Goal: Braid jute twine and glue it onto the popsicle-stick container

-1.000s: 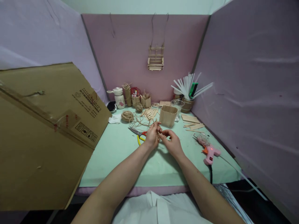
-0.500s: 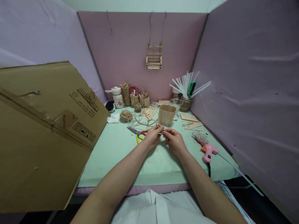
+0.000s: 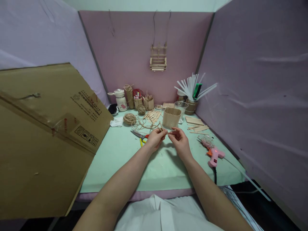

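My left hand (image 3: 156,139) is closed in a pinch on brown twine (image 3: 158,126), which trails back in loose loops over the table. Close beside it, my right hand (image 3: 179,141) has its thumb and fingertips drawn together at what looks like the short end of the same twine. A small gap separates the two hands. Just behind them stands an upright cup made of craft sticks (image 3: 171,119). Scissors (image 3: 137,134) with red and yellow handles lie left of my left hand, partly covered by it. The ball of twine (image 3: 129,119) rests farther back.
A pink glue gun (image 3: 214,157) lies at right, its cord over the front edge. Loose craft sticks (image 3: 198,128) lie behind it. A large cardboard box (image 3: 48,138) blocks the left side. Along the back are a white bottle (image 3: 121,102), a clear plastic cup (image 3: 181,106) and glue sticks (image 3: 190,86).
My right hand has drawn slightly away from my left, its fingers lifted a little, and the gap between them is wider. My left hand has shifted slightly left, still pinching the twine.
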Motion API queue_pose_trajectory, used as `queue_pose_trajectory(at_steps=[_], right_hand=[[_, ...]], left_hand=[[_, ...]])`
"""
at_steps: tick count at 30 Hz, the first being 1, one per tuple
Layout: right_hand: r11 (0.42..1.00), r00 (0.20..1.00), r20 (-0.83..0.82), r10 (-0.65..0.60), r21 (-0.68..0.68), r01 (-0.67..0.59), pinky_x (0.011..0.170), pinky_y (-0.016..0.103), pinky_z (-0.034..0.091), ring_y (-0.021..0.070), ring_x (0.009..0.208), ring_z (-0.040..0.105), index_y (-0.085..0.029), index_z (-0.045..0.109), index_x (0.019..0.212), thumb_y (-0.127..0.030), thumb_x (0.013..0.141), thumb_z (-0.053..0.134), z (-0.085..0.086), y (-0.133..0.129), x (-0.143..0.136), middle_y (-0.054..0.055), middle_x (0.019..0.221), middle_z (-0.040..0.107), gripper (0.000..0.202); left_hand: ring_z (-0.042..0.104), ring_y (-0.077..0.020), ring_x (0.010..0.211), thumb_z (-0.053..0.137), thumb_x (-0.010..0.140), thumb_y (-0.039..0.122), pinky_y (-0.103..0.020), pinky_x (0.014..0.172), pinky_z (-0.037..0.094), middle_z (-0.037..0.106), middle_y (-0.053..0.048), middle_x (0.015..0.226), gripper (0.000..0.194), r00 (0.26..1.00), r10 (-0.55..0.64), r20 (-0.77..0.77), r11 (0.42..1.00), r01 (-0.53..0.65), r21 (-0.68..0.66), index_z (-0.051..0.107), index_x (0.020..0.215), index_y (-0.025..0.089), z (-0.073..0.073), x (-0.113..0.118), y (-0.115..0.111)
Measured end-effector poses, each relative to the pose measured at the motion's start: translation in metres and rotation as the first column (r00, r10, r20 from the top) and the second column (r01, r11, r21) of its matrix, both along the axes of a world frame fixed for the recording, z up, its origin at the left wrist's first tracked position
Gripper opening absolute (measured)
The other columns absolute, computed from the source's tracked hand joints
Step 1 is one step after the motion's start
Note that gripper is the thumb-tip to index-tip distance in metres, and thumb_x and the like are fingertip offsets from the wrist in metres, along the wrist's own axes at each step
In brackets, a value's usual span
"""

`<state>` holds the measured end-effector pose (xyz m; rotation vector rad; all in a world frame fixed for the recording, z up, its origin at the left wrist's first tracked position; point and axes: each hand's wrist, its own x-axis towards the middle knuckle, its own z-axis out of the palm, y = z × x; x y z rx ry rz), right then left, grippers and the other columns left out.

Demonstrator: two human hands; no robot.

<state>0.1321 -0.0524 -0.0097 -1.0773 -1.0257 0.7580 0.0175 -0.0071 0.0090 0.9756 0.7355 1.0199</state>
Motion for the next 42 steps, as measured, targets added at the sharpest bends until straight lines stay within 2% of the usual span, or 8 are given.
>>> queue_pose_trajectory(at_steps=[4, 9, 14, 18, 21, 26, 36, 42], right_hand=[[0.999, 1.000, 0.025, -0.006, 0.040, 0.005, 0.077, 0.033, 0.048, 0.0171, 0.081, 0.061, -0.021, 0.055, 0.103, -0.032, 0.069, 0.068, -0.0025, -0.0002, 0.0012, 0.003, 0.084, 0.064, 0.037], [0.998, 0.998, 0.013, -0.058, 0.041, 0.058, 0.075, 0.033, 0.048, 0.0171, 0.077, 0.061, -0.021, 0.055, 0.100, -0.031, 0.069, 0.068, -0.0031, 0.0003, 0.0047, 0.002, 0.080, 0.064, 0.035], [0.999, 0.999, 0.010, -0.031, 0.041, 0.030, 0.076, 0.033, 0.049, 0.0170, 0.078, 0.061, -0.021, 0.058, 0.098, -0.034, 0.068, 0.069, -0.0017, -0.0003, 0.0035, 0.002, 0.081, 0.064, 0.034], [1.000, 0.999, 0.040, 0.003, 0.000, -0.003, 0.073, 0.032, 0.048, 0.0170, 0.074, 0.060, -0.019, 0.064, 0.082, -0.037, 0.068, 0.070, 0.0006, -0.0020, 0.0031, 0.003, 0.078, 0.066, 0.024], [0.998, 0.997, -0.070, -0.035, -0.050, 0.031, 0.069, 0.031, 0.047, 0.0157, 0.068, 0.058, -0.019, 0.066, 0.077, -0.038, 0.065, 0.072, 0.0019, -0.0018, 0.0050, 0.001, 0.069, 0.064, 0.023], [0.987, 0.936, -0.350, 0.033, -0.133, -0.085, 0.064, 0.029, 0.047, 0.0135, 0.063, 0.058, -0.019, 0.064, 0.074, -0.037, 0.058, 0.077, 0.0034, 0.0001, 0.0081, 0.002, 0.069, 0.065, 0.028], [0.966, 0.918, -0.371, 0.138, -0.153, -0.207, 0.059, 0.027, 0.045, 0.0114, 0.059, 0.056, -0.018, 0.062, 0.072, -0.047, 0.063, 0.074, 0.0055, -0.0024, 0.0058, 0.003, 0.069, 0.065, 0.032], [0.962, 0.930, -0.332, 0.158, -0.159, -0.221, 0.055, 0.024, 0.042, 0.0089, 0.054, 0.050, -0.017, 0.063, 0.070, -0.044, 0.060, 0.076, 0.0057, -0.0034, 0.0042, -0.001, 0.062, 0.060, 0.032]], left_hand=[[0.039, -0.0067, 0.050, 0.079, 0.058, 0.038, -0.021, 0.049, 0.028, 0.050, 0.003, 0.054, 0.032, 0.997, 0.037, -0.072, 0.998, -0.034, 0.043, 0.060, 0.070, 0.015, 0.0048, -0.0010, -0.0022], [0.042, -0.0075, 0.052, 0.079, 0.058, 0.036, -0.022, 0.052, 0.030, 0.053, 0.002, 0.056, 0.030, 0.997, -0.023, -0.077, 0.999, 0.027, 0.045, 0.061, 0.069, 0.015, 0.0063, -0.0009, -0.0033], [0.040, -0.0072, 0.050, 0.078, 0.059, 0.034, -0.022, 0.051, 0.028, 0.050, 0.003, 0.053, 0.027, 0.995, -0.025, -0.095, 0.998, 0.030, 0.049, 0.061, 0.068, 0.015, 0.0049, -0.0011, -0.0035], [0.040, -0.0073, 0.050, 0.078, 0.059, 0.034, -0.022, 0.050, 0.028, 0.052, 0.002, 0.054, 0.026, 0.993, -0.016, -0.114, 0.996, 0.025, 0.081, 0.063, 0.069, 0.014, 0.0029, -0.0011, -0.0020], [0.046, -0.0076, 0.055, 0.079, 0.058, 0.033, -0.022, 0.055, 0.033, 0.057, 0.000, 0.060, 0.029, 0.997, -0.032, -0.063, 0.998, 0.035, 0.048, 0.067, 0.075, 0.014, 0.0015, -0.0005, 0.0001], [0.052, -0.0083, 0.063, 0.082, 0.054, 0.031, -0.023, 0.064, 0.039, 0.061, -0.002, 0.068, 0.033, 0.997, -0.060, 0.050, 0.998, 0.061, -0.019, 0.068, 0.077, 0.012, -0.0006, 0.0003, 0.0028], [0.050, -0.0074, 0.060, 0.082, 0.055, 0.033, -0.023, 0.064, 0.040, 0.058, 0.000, 0.064, 0.030, 0.998, -0.029, 0.062, 0.999, 0.027, 0.046, 0.063, 0.069, 0.014, 0.0032, 0.0007, 0.0009], [0.046, -0.0073, 0.054, 0.078, 0.058, 0.037, -0.022, 0.057, 0.037, 0.055, 0.001, 0.059, 0.032, 0.997, -0.043, -0.057, 0.992, 0.049, 0.119, 0.065, 0.076, 0.013, 0.0008, -0.0002, 0.0030]])
